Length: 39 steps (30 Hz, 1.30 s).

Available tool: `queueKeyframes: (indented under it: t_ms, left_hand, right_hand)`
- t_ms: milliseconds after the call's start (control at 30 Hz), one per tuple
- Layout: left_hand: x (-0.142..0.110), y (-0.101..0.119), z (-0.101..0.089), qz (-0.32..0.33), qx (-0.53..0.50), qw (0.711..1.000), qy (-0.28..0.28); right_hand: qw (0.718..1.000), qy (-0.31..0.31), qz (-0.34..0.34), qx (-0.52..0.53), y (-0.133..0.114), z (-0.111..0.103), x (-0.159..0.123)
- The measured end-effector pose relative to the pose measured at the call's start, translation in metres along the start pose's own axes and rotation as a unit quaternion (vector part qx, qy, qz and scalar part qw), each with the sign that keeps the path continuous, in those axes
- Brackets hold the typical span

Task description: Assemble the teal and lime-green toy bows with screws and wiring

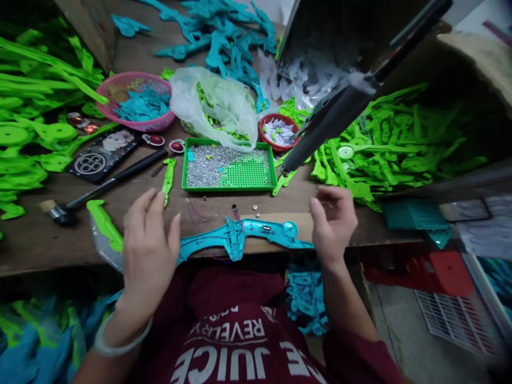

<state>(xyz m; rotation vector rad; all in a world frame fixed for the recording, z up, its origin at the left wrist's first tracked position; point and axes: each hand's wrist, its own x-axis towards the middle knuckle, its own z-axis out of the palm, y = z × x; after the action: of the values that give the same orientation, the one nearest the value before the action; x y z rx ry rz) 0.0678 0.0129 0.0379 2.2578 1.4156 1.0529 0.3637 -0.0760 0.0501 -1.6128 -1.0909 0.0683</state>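
Note:
A blue plastic half-shell point(262, 230), shaped like a toy bow or crossbow, lies along the table's front edge, its inner side up. Thin red and blue wires and a small dark part point(234, 208) show at its middle. My left hand point(148, 245) is at the shell's left end, fingers stretched and thumb apart, hiding that end. Whether it touches the shell I cannot tell. Just past the right end, my right hand point(334, 226) is raised with curled fingers; anything inside them is hidden. Small round metal pieces point(255, 207) lie behind the shell.
A green tray point(230, 188) of small metal screws stands behind. A black electric screwdriver point(332, 114) hangs at the right. A brush point(60, 212), a green plastic part point(168, 178), a pink basket point(120, 122) and a red basket point(280, 145) surround the work area. Green parts point(384, 138) are heaped on the right.

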Motion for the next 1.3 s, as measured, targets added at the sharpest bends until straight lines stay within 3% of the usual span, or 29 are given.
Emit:
queueKeyframes:
  t_ms: [67,200,300,567,733,933,1133,1300]
  left_hand:
    - [-0.01,0.013,0.008,0.072,0.002,0.997,-0.018]
    - [-0.039,0.047,0.032,0.222,-0.079,0.964,-0.126]
    - [-0.054,0.058,0.047,0.277,-0.111,0.941,-0.16]
    - [-0.065,0.038,0.051,0.26,-0.076,0.947,-0.171]
    - [-0.058,0.056,0.065,0.265,-0.07,0.947,-0.169]
    - [-0.045,0.074,0.079,0.198,-0.125,0.963,-0.134]
    - [-0.057,0.083,0.084,0.305,-0.147,0.914,-0.224]
    - [-0.063,0.083,0.091,0.319,-0.087,0.92,-0.212]
  right_hand:
    - [1.0,0.001,-0.017,0.026,0.008,0.007,0.025]
    - [0.986,-0.137,-0.058,0.073,0.018,0.027,0.069]
    - [0.982,-0.167,-0.057,0.065,0.02,0.035,0.086]
    - [0.973,-0.203,-0.016,0.11,0.01,0.045,0.087]
    - [0.949,-0.231,0.025,0.213,-0.006,0.05,0.066]
    - [0.952,-0.205,0.075,0.216,-0.025,0.028,0.02]
    - [0.965,-0.162,0.075,0.192,-0.046,-0.002,0.023]
    - [0.952,-0.132,0.083,0.262,-0.039,-0.005,0.044]
